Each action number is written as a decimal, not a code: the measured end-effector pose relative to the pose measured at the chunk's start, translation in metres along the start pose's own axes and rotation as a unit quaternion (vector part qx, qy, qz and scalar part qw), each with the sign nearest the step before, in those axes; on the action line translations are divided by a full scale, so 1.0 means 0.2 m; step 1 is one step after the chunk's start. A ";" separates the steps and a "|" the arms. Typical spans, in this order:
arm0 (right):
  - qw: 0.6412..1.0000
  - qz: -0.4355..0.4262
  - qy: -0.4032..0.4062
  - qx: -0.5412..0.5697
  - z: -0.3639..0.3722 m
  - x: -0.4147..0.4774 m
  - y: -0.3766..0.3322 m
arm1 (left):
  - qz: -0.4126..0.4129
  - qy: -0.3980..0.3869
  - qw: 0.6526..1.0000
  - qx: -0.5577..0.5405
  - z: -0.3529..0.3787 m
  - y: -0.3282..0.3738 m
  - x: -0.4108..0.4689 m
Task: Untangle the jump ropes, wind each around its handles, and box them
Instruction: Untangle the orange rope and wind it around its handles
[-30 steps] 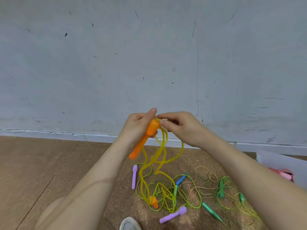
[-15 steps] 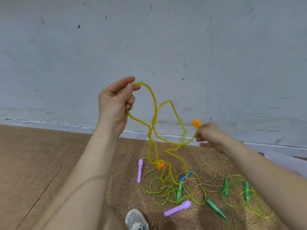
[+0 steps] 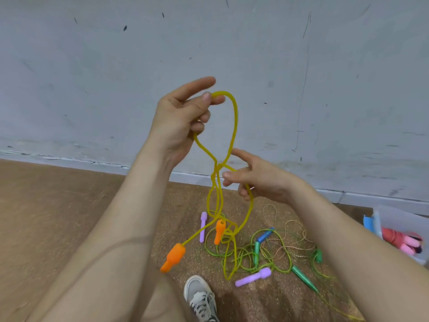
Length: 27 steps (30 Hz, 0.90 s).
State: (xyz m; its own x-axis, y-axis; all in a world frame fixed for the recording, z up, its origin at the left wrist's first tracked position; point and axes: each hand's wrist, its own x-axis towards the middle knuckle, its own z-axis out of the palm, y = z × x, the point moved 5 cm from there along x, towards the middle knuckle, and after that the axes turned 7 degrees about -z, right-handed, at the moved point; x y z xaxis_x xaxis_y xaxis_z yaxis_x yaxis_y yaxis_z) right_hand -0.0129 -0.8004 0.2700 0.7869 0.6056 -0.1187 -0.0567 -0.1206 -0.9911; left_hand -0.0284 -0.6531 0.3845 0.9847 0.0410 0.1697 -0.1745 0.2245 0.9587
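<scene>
My left hand (image 3: 183, 117) is raised in front of the wall and pinches the top of a loop of the yellow jump rope (image 3: 234, 126). Below it the strands cross in a knot (image 3: 218, 167). My right hand (image 3: 260, 180) sits just right of the knot, fingers spread, with one strand running across them. One orange handle (image 3: 173, 257) dangles low on the left. The other orange handle (image 3: 219, 231) hangs above the pile. On the floor lie tangled green ropes (image 3: 246, 259) with purple handles (image 3: 253, 276), a blue handle (image 3: 264, 234) and green handles (image 3: 304, 277).
A thin glittery gold rope (image 3: 287, 228) lies among the green loops. A clear plastic box (image 3: 394, 219) at the right edge holds a pink rope (image 3: 401, 241). A grey shoe (image 3: 200, 296) is near the bottom centre. The grey wall stands close ahead above a cork-brown floor.
My right hand has let go of the orange handle, which now hangs low on the left. That hand has come in beside the knot. My left hand still holds the loop up.
</scene>
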 end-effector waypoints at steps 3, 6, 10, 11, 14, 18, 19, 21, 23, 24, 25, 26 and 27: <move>0.996 -0.054 0.018 -0.073 0.10 0.01 -0.08 | -0.011 -0.103 0.992 0.065 0.19 -0.03 -0.07; 0.991 -0.082 0.102 0.021 0.06 0.00 -0.11 | 0.033 -0.005 0.999 0.015 0.05 -0.07 -0.13; 0.960 -0.076 0.037 0.268 -0.04 -0.08 -0.22 | -0.122 -0.054 0.991 0.023 -0.05 -0.44 -0.29; 0.952 -0.076 0.022 0.297 -0.06 -0.09 -0.25 | -0.157 -0.080 0.981 0.084 -0.01 -0.54 -0.33; 0.942 -0.059 0.042 0.328 -0.17 -0.10 -0.29 | -0.187 -0.091 0.970 0.129 0.06 -0.65 -0.37; 0.925 -0.016 0.077 0.372 -0.35 -0.15 -0.27 | -0.184 -0.166 0.955 0.162 0.11 -0.64 -0.37; 0.921 -0.005 0.078 0.382 -0.38 -0.17 -0.26 | -0.188 -0.165 0.947 0.200 0.11 -0.65 -0.36; 0.919 0.005 0.067 0.387 -0.40 -0.20 -0.27 | -0.212 -0.156 0.934 0.243 0.13 -0.68 -0.34; 0.917 0.000 0.041 0.398 -0.38 -0.23 -0.29 | -0.244 -0.219 0.902 0.281 0.21 -0.73 -0.35; 0.913 -0.003 0.030 0.407 -0.35 -0.23 -0.30 | -0.259 -0.259 0.881 0.298 0.27 -0.77 -0.36; 0.909 -0.005 0.021 0.416 -0.34 -0.23 -0.30 | -0.266 -0.283 0.869 0.307 0.33 -0.81 -0.37; 0.906 -0.005 0.018 0.424 -0.33 -0.23 -0.30 | -0.266 -0.284 0.868 0.309 0.37 -0.84 -0.37; 0.903 -0.004 0.019 0.429 -0.33 -0.23 -0.30 | -0.263 -0.266 0.873 0.312 0.40 -0.86 -0.37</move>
State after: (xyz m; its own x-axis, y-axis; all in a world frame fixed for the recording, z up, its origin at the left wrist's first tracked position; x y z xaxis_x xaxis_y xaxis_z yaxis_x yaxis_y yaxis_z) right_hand -0.0052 -0.8737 0.3392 0.8091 0.5741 -0.1252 -0.4934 0.5481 -0.6754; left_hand -0.0704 -0.7721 0.2247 0.8186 -0.4041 -0.4082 0.1724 -0.5050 0.8457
